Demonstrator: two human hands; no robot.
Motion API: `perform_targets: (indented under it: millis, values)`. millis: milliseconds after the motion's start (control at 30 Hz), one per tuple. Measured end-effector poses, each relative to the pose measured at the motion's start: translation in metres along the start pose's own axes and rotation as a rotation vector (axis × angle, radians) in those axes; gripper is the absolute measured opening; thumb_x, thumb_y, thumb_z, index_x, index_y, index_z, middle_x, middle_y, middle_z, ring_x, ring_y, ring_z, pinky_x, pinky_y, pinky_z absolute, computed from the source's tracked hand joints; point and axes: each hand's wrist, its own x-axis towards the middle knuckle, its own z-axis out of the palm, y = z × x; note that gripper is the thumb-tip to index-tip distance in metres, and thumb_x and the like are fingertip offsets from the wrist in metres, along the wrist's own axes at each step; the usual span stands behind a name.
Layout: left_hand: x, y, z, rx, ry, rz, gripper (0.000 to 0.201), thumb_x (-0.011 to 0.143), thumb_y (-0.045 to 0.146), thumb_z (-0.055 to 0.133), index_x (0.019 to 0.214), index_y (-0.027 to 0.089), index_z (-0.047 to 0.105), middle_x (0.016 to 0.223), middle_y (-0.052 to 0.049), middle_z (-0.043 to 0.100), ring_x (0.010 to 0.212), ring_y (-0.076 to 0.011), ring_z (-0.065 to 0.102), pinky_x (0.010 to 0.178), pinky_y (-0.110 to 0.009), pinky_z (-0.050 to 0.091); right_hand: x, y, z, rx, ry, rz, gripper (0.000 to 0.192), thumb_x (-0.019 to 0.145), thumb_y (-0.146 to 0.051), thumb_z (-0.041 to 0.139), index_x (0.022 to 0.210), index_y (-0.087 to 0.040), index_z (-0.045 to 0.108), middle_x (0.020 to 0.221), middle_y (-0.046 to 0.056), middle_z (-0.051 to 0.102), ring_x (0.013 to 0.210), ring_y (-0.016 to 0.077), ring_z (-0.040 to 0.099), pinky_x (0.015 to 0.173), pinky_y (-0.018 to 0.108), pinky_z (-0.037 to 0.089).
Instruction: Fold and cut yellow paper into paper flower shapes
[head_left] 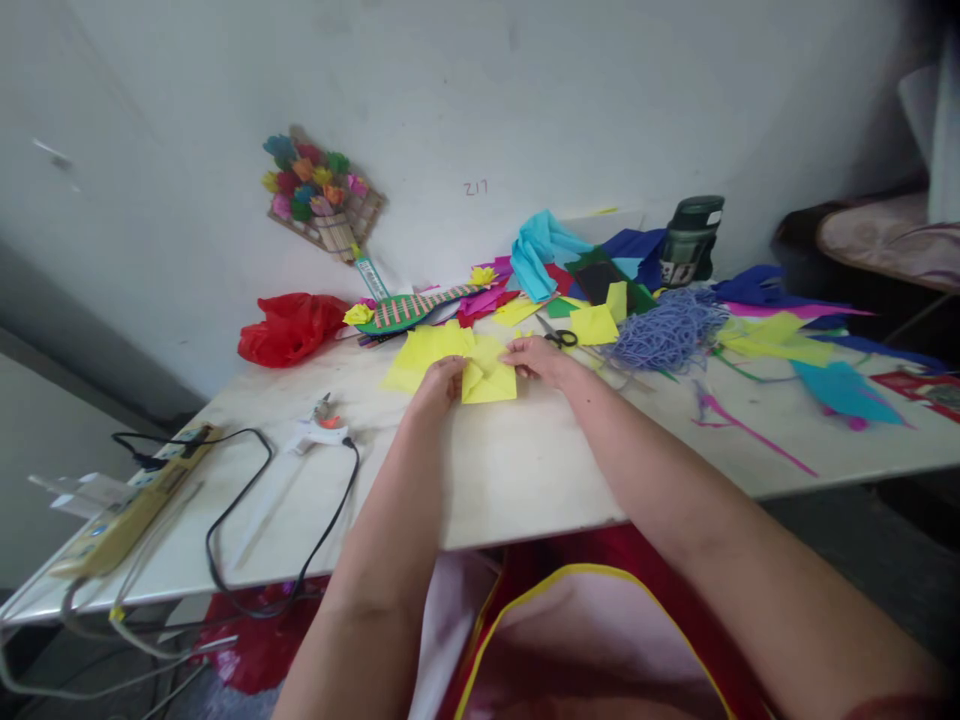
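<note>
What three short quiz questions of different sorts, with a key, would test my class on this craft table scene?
1. True or false: both hands press on the folded yellow paper square.
2. Which lies nearer the right hand: A, black-handled scissors; B, white glue gun?
3. What colour is the crumpled plastic bag beside the wall?

Key: 1 true, as the left hand rests on it too; 2 A; 3 red.

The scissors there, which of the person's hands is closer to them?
Right. The right hand lies just below the scissors, almost touching them; the left hand is farther left, on the yellow paper.
</note>
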Motion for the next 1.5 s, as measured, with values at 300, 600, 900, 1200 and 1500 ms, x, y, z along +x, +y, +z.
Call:
perform_targets:
  millis: [300, 600, 900, 1200, 1500]
  values:
    - [-0.0005, -0.0033, -0.0011, 0.029, -0.008, 0.057, 0.028, 0.053, 0.029, 0.071, 0.068, 0.014, 0.053, 0.052, 0.002, 0.055, 0.045, -0.0084, 0.05, 0.046, -0.021, 0.039, -0.0004, 0.0019, -0.0027, -0.067, -0.008, 0.028, 0.016, 0.058, -0.02, 0.068, 0.058, -0.014, 0.053, 0.039, -0.006, 0.046, 0.033, 0.004, 0.038, 0.031, 0.015, 0.024]
    - [-0.0004, -0.0031, -0.0025, 0.092, 0.016, 0.063, 0.03, 0.051, 0.031, 0.072, 0.067, 0.014, 0.053, 0.05, 0.003, 0.052, 0.043, -0.0072, 0.048, 0.045, -0.02, 0.037, 0.0033, 0.0047, -0.003, -0.029, -0.008, -0.007, 0.012, 0.058, -0.018, 0.068, 0.062, -0.013, 0.057, 0.043, -0.004, 0.05, 0.034, 0.0044, 0.039, 0.029, 0.016, 0.02]
    - [0.0012, -0.0053, -0.0036, 0.138, 0.024, 0.051, 0.031, 0.051, 0.032, 0.071, 0.068, 0.016, 0.051, 0.052, 0.003, 0.052, 0.042, -0.0068, 0.047, 0.041, -0.019, 0.034, 0.0051, 0.0064, -0.0048, 0.022, 0.002, -0.013, 0.01, 0.06, -0.016, 0.065, 0.066, -0.011, 0.059, 0.045, -0.001, 0.054, 0.035, 0.0054, 0.042, 0.028, 0.016, 0.017]
    - [0.0021, -0.0033, -0.0059, 0.111, 0.023, 0.059, 0.024, 0.053, 0.026, 0.069, 0.065, 0.016, 0.052, 0.045, 0.005, 0.045, 0.038, -0.0055, 0.043, 0.04, -0.019, 0.033, 0.0039, 0.0041, -0.003, 0.029, 0.016, -0.022, 0.012, 0.059, -0.012, 0.063, 0.071, -0.011, 0.063, 0.049, -0.001, 0.057, 0.034, 0.0039, 0.039, 0.029, 0.017, 0.018]
    - [0.0014, -0.0036, -0.0057, 0.096, -0.025, 0.085, 0.031, 0.054, 0.023, 0.067, 0.083, 0.016, 0.057, 0.05, 0.004, 0.051, 0.041, -0.0061, 0.045, 0.043, -0.018, 0.035, 0.0033, 0.0033, -0.0013, 0.022, 0.034, -0.012, 0.02, 0.061, -0.011, 0.059, 0.08, -0.012, 0.065, 0.048, -0.002, 0.057, 0.034, 0.0045, 0.039, 0.03, 0.016, 0.018]
